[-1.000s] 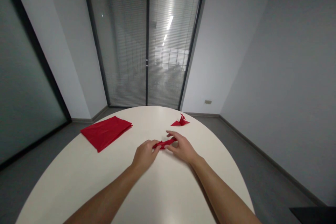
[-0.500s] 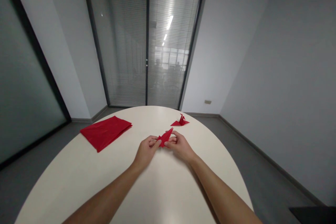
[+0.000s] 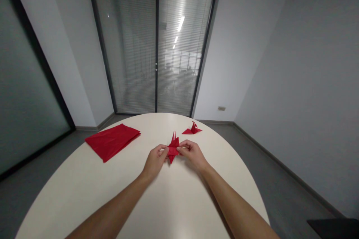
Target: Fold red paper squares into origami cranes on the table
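Walls (image 3: 283, 63), pale grey, meeting in a corner at right, dark skirting along the foot. Floor (image 3: 291, 179), dark grey, visible on both sides. Glazed partition (image 3: 131, 52), two panes in a black frame, fine slatted blinds, bright strip lights showing in the right pane. Frosted panel (image 3: 25, 71), black-edged, far left. Worktop (image 3: 168, 205), white, rounded at the far end, smooth, with a soft sheen near the front. Red sheets (image 3: 113, 142), stacked or folded, lying flat at the worktop's left, well apart from the hands. Dark object (image 3: 335, 227), lower right corner, partly cut off, kind unclear. Left hand (image 3: 156, 160), pinching the left side of a folded red paper. Right hand (image 3: 193, 155), pinching its right side. Folded red paper (image 3: 173, 151), between the hands above mid-worktop, two thin points upward, one downward, sides hidden by fingers. Red paper crane (image 3: 193, 129), standing just beyond the right hand near the far edge. Wall plate (image 3: 221, 108), small, low on the far wall.
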`<control>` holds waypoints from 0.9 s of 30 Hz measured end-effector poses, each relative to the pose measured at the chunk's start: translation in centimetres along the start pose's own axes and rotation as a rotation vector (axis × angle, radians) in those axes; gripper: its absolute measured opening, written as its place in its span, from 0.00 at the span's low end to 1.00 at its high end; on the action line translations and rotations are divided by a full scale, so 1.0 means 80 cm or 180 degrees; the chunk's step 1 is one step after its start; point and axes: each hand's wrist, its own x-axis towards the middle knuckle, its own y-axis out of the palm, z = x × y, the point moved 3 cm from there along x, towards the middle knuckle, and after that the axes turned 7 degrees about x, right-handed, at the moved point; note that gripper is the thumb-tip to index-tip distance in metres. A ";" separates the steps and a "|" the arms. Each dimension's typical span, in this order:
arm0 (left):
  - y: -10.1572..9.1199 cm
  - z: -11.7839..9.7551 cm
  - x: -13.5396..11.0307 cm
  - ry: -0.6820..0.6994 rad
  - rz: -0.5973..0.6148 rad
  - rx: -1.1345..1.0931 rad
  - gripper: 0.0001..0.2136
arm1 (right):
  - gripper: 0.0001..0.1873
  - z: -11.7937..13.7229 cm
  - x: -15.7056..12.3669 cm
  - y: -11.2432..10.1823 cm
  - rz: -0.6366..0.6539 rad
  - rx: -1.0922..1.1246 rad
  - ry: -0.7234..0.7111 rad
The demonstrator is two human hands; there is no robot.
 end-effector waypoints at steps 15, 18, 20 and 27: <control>-0.001 0.004 0.004 -0.0422 -0.0011 -0.0448 0.23 | 0.12 0.003 -0.002 0.002 0.0482 0.0176 -0.0130; -0.001 0.006 0.006 -0.0510 0.0001 -0.0475 0.23 | 0.08 0.004 -0.001 0.002 0.0466 0.0202 -0.0184; 0.000 0.007 0.005 -0.0541 0.0007 -0.0415 0.23 | 0.06 0.003 0.000 0.001 0.0378 0.0115 -0.0223; 0.006 0.006 0.002 -0.0490 0.0080 -0.0240 0.27 | 0.10 0.001 0.001 -0.002 0.0232 -0.0313 -0.0363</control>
